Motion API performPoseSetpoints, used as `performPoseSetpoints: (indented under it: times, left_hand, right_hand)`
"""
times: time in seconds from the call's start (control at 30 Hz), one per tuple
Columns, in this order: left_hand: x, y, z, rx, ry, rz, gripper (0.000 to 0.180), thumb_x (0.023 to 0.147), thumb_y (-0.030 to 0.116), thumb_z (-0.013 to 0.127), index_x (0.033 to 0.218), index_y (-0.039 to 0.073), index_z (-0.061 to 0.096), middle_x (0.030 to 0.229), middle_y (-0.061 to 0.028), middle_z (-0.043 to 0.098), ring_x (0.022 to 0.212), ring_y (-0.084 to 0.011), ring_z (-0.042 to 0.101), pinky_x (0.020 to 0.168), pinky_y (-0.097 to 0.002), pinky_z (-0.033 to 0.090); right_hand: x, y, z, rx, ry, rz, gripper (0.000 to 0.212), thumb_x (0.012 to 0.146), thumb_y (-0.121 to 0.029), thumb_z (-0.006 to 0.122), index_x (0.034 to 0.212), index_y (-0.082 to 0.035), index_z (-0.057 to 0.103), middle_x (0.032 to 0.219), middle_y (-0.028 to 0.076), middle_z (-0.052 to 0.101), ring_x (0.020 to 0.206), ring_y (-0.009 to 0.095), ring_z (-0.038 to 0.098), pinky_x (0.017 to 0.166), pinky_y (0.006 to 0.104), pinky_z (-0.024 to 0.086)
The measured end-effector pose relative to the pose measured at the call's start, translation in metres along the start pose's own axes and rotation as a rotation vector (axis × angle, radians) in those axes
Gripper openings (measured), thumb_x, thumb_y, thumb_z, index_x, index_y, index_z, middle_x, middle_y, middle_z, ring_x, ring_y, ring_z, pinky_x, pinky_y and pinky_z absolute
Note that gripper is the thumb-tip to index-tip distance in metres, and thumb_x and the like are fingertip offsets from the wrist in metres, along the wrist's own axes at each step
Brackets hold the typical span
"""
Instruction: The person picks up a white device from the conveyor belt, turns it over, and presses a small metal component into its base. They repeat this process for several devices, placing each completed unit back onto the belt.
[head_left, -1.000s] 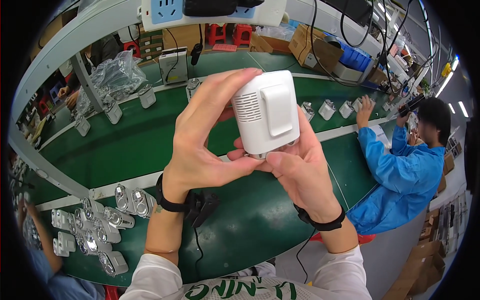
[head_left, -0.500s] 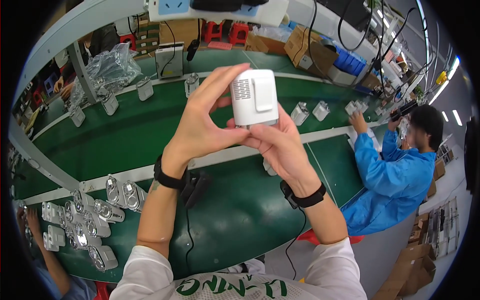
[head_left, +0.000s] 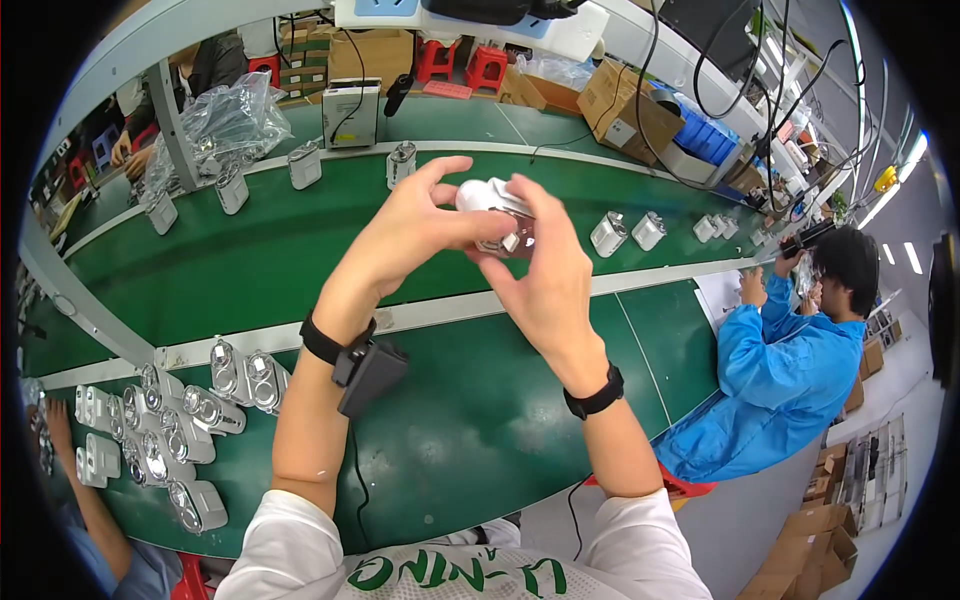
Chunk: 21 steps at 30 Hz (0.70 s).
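Note:
Above the green conveyor belt, both my hands hold a small white plastic device housing (head_left: pixel 480 194) with rounded edges. Its end with clear and shiny parts is turned toward me. My left hand (head_left: pixel 415 225) grips its left side, the thumb laid across the near end. From the right, my right hand (head_left: pixel 548 265) curls its fingers over the top and side, with the thumb below. Fingers hide much of the housing. Black straps circle both wrists, and a black box (head_left: pixel 372 376) hangs at the left one.
Similar white units stand along the belt (head_left: pixel 300 240), and several more are grouped on the green bench (head_left: pixel 440 440) at left. A white frame post (head_left: pixel 85 310) rises at left. A co-worker in blue (head_left: pixel 790 380) sits at right; another person's arm (head_left: pixel 85 470) reaches in at lower left.
The housing has been tipped and lowered slightly, so its clear end shows instead of its vented, clipped face. My right hand has shifted from beneath it to its right side and top.

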<state>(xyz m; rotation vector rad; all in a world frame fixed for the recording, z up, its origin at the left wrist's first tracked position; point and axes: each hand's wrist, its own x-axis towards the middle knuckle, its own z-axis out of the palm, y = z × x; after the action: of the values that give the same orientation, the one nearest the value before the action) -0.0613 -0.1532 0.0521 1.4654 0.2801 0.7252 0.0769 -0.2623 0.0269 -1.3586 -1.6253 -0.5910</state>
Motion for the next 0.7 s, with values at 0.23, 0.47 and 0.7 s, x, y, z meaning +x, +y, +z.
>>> performPoseSetpoints:
  times: [0.23,0.47,0.7]
  left_hand:
    - [0.059,-0.063,-0.068,0.636,0.368,-0.188,0.093,0.081,0.046,0.077,0.145,-0.007,0.037,0.115,-0.0211,0.065,0.101,-0.0274,0.068,0.083,-0.0356,0.056]
    - [0.194,-0.206,-0.124,1.011,0.869,0.101,0.08,0.073,0.038,0.08,0.134,-0.007,0.05,0.114,-0.0225,0.066,0.106,-0.0356,0.065,0.091,-0.0401,0.051]
    - [0.259,-0.258,-0.165,0.735,0.534,0.068,0.068,0.071,0.028,0.081,0.126,-0.003,0.057,0.117,-0.0222,0.065,0.106,-0.0374,0.064,0.092,-0.0407,0.051]
  right_hand:
    - [-0.017,0.038,0.067,0.015,-0.172,0.424,0.063,0.072,-0.022,0.085,0.122,-0.001,0.053,0.095,0.017,0.07,0.076,0.036,0.07,0.067,0.0409,0.057]
    - [-0.03,0.102,0.14,-0.343,-0.375,0.519,0.057,0.074,-0.032,0.083,0.109,0.001,0.052,0.082,0.019,0.069,0.07,0.04,0.069,0.06,0.0464,0.055]
    - [-0.008,0.114,0.156,-0.344,-0.526,0.601,0.064,0.077,-0.037,0.082,0.116,0.002,0.05,0.091,0.021,0.067,0.078,0.038,0.069,0.063,0.0453,0.055]
